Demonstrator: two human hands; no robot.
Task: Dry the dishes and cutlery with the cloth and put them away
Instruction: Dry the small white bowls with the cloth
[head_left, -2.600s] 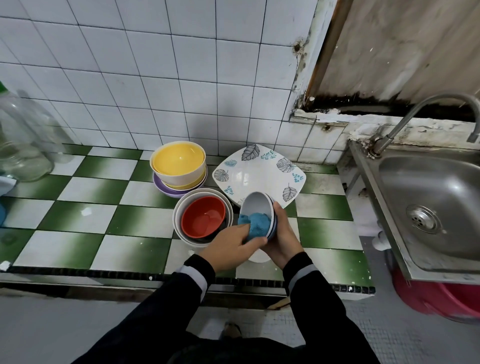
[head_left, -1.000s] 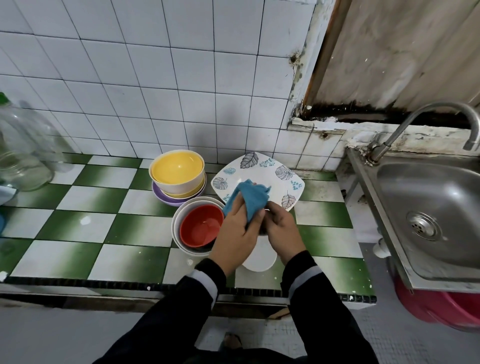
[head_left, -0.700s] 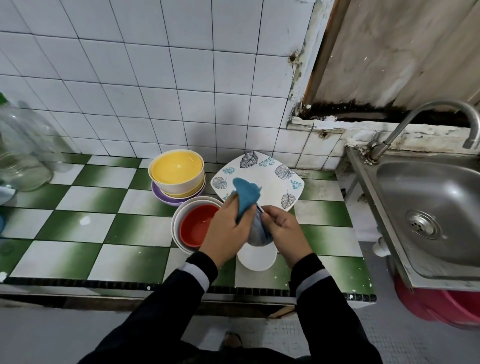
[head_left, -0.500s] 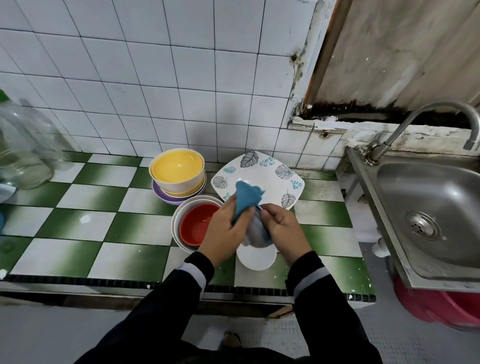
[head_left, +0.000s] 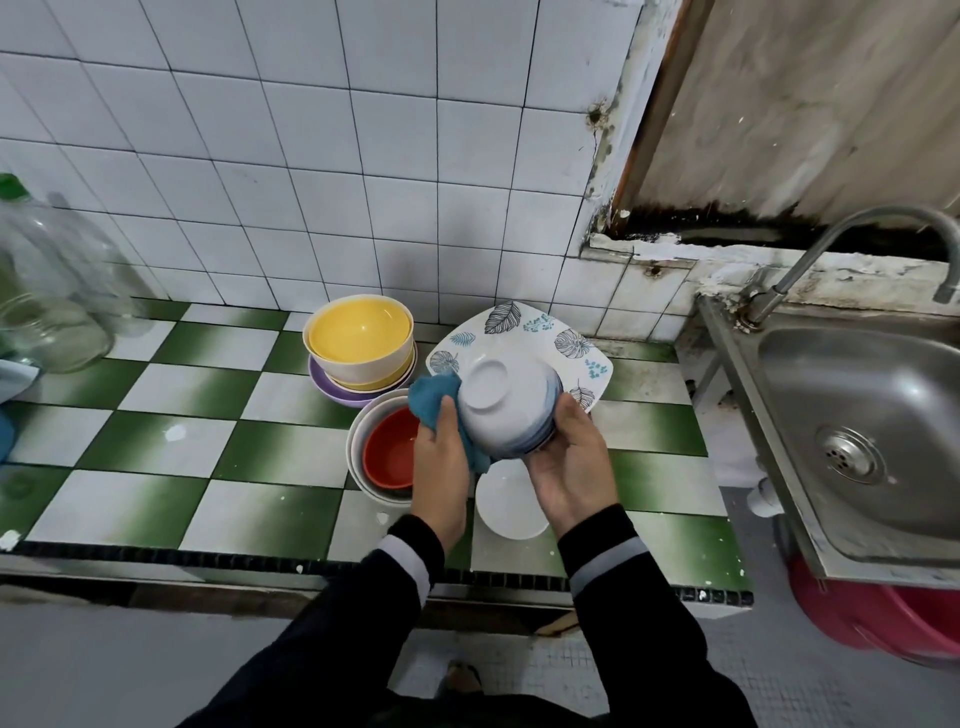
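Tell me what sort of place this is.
Probably a modest home kitchen, at the washing-up corner: a steel sink with a tap, a green-and-white tiled counter holding stacked bowls, and a white bowl being wiped with a blue cloth.

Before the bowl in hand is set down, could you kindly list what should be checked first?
1. Right hand's grip on the white bowl: ok, it cups the rim.
2. Left hand pressing the blue cloth to the bowl's side: ok.
3. Bowl's outside dry: cannot tell.
4. Bowl's inside dry: cannot tell, it faces away from the camera.
5. Free spot on the counter: ok, bare tiles lie left of the red bowl.
6. Small white dish under the hands: not ok, it may block a straight set-down.
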